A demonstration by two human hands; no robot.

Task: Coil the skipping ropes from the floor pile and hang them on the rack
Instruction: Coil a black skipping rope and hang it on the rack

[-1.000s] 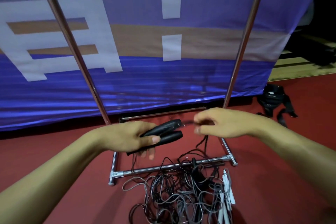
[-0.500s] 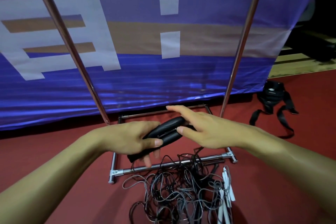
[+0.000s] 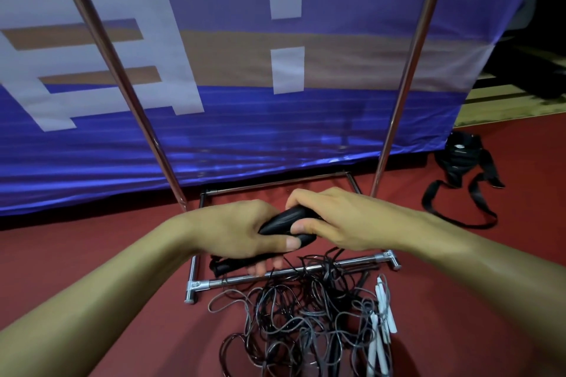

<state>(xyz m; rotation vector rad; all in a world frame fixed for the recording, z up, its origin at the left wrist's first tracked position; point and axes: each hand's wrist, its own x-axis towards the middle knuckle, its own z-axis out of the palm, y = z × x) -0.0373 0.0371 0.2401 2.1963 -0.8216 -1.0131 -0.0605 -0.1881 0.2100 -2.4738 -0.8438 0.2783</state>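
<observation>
Head view, reading from the left: I see the left upright [image 3: 122, 82] of the rack slanting up in front of the blue banner [image 3: 275, 119], and below it my left hand [image 3: 232, 232] with fingers and thumb curled tight around the pair of black handles [image 3: 284, 223], held side by side above the rack's base frame [image 3: 275, 274]. Next across, the right hand [image 3: 333, 223] closes over the far ends of the same handles, thumb pressed beneath and fingers wrapped over the top, so both hands clamp one bundle. From there the cord drops toward the pile of ropes [image 3: 306, 324] on the red floor [image 3: 92, 254], and I cannot tell which strand belongs to the rope I hold. That is my main worry: the pile is a dense tangle draped over the front bar of the base, so pulling upward to coil could drag neighbouring ropes along, tighten a knot, or snag the cord under the bar and tug the light frame. The white handles [image 3: 381, 318] at the pile's right edge could be lifted with it too. Farther right stands the right upright [image 3: 407, 70], and well apart lies a black strap bag [image 3: 459, 159], clear of the work. With both hands on the handles, neither is free to guide the cord, so loops may form unevenly.
</observation>
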